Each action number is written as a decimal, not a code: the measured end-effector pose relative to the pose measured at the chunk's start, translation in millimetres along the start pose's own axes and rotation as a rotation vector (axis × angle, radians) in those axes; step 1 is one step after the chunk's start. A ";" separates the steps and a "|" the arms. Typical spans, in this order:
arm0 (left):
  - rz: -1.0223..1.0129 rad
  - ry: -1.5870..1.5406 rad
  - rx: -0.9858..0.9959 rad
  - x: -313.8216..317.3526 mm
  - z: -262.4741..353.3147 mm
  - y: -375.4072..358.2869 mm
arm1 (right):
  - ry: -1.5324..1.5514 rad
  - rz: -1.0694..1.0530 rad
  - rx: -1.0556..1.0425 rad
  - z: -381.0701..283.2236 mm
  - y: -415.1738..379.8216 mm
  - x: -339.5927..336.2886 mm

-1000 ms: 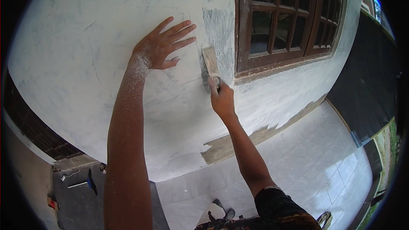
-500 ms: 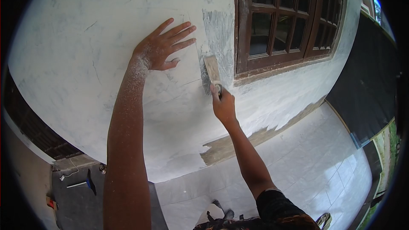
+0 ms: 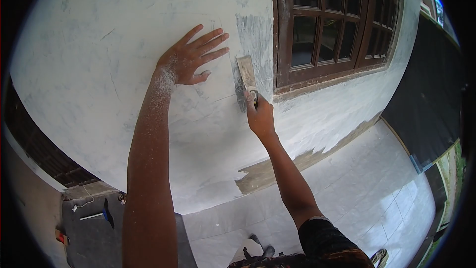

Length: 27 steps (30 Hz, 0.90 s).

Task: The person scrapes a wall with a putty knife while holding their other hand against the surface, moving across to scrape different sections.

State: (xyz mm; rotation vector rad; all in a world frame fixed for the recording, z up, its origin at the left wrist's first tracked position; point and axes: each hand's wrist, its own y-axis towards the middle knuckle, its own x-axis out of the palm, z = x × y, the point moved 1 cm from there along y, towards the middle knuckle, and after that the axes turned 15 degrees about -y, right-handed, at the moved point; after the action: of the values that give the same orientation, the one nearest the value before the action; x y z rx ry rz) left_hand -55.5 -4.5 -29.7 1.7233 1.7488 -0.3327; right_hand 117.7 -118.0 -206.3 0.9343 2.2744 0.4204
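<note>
My right hand (image 3: 261, 118) is wrapped round the handle of a putty knife (image 3: 246, 72). Its flat blade points up against the wall (image 3: 198, 129), over a bare grey strip (image 3: 255, 37) left of the window. My left hand (image 3: 191, 57) lies on the wall with fingers spread, a little left of the blade, and holds nothing. White dust coats its wrist and forearm. The wall is whitish with grey smears and thin cracks.
A brown wooden window (image 3: 322, 30) with glass panes is at the upper right. Below the wall runs a tiled floor (image 3: 337, 188). A blue-headed squeegee-like tool (image 3: 105, 214) lies on dark flooring at lower left. Dark sheeting (image 3: 421, 89) hangs at the right.
The putty knife and my right hand have moved slightly up along the grey strip. My left hand stays spread on the wall.
</note>
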 end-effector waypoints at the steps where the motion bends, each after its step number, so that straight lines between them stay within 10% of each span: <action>1: -0.005 -0.007 -0.001 0.2 -0.1 0.5 | 0.012 0.011 0.000 4.5 -5.6 0.2; 27: -0.028 -0.002 -0.015 -2.1 0.7 -0.5 | 0.036 -0.031 0.014 17.2 -18.9 3.5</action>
State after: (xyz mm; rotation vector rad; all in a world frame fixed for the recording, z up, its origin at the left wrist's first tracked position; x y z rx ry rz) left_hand -55.9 -6.6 -29.2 1.6884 1.7710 -0.3334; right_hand 117.5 -127.8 -230.2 0.9039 2.3237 0.4118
